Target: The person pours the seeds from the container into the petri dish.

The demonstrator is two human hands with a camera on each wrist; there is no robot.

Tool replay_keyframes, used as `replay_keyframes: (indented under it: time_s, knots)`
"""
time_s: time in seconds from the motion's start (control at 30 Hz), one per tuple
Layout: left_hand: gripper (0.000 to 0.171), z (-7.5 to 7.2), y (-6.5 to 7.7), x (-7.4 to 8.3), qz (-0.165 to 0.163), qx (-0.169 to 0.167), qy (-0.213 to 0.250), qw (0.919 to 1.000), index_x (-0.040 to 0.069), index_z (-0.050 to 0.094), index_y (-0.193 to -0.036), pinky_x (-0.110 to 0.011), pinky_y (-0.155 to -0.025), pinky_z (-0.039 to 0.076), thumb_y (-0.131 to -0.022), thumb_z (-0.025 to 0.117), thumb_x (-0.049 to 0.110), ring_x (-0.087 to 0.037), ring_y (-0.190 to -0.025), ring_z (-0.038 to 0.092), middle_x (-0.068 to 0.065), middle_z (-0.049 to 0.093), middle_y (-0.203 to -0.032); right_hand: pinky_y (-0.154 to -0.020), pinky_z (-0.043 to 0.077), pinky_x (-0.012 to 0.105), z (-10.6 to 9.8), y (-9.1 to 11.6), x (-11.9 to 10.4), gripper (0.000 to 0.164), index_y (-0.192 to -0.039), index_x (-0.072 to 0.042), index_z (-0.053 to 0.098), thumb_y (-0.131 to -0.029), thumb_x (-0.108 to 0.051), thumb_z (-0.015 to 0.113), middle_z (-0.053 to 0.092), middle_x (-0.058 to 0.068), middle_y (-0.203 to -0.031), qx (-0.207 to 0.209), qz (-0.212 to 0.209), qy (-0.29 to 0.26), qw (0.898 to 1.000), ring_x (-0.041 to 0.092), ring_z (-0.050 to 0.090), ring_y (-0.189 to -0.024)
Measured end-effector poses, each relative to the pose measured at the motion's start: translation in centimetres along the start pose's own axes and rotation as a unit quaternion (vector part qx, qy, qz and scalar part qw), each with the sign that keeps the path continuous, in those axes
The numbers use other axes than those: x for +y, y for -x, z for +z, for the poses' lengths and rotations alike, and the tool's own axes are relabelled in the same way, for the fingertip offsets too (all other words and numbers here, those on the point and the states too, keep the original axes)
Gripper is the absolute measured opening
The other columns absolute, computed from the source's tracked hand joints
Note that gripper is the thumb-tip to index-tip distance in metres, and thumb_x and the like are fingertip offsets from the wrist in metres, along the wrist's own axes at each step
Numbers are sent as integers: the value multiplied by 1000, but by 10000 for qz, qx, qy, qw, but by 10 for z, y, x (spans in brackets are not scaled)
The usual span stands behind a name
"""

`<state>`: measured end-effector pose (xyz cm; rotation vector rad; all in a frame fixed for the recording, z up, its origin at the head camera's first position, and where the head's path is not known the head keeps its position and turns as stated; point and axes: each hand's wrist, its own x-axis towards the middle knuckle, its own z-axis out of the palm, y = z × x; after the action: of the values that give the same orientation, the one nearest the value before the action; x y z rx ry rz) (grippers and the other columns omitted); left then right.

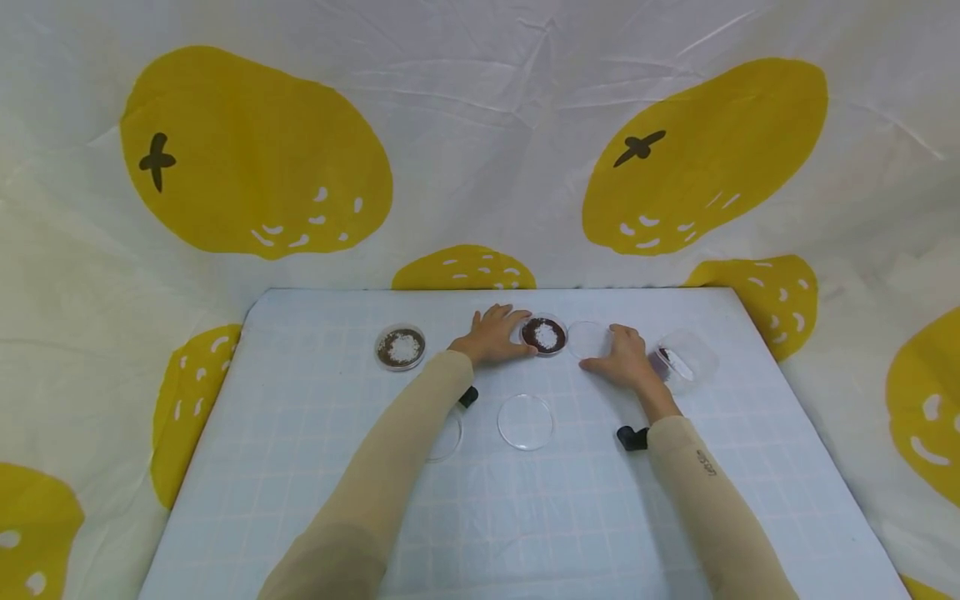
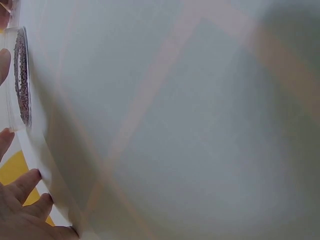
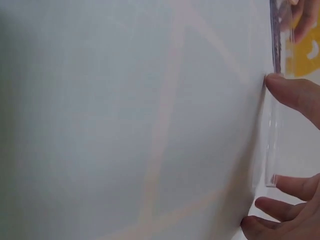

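My left hand (image 1: 495,335) spans a round petri dish (image 1: 544,335) of dark granules with white powder on top, thumb and forefinger at its rim. In the left wrist view the dish (image 2: 23,80) stands side-on, with the other fingers (image 2: 30,182) spread on the cloth. Right beside it, my right hand (image 1: 621,357) holds a clear shallow round lid (image 1: 587,340) between thumb and forefinger. The right wrist view shows this lid (image 3: 271,140) edge-on, low over or on the cloth; which one I cannot tell.
Another filled dish (image 1: 401,347) sits at the left. Nearer lie a clear round piece (image 1: 525,422) and a second one (image 1: 450,437), partly under the left sleeve. A clear container (image 1: 688,360) with dark contents stands at the right. A black object (image 1: 632,437) lies by the right forearm.
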<state>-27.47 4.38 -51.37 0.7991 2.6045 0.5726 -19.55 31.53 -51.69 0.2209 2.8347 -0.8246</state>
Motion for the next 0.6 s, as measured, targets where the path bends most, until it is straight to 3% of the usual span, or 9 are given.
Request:
replay_keyframes:
  time_s: [0.6]
  knots:
    - [81, 4, -6, -6, 60, 26, 7, 10000, 29, 33, -157, -62, -117, 1, -90, 61, 66, -32, -151, 12, -10, 22, -164, -111, 29, 60, -7, 14, -2, 102, -149, 10, 26, -79, -36, 84, 28, 36, -148, 395, -383, -390, 9977, 48, 32, -135]
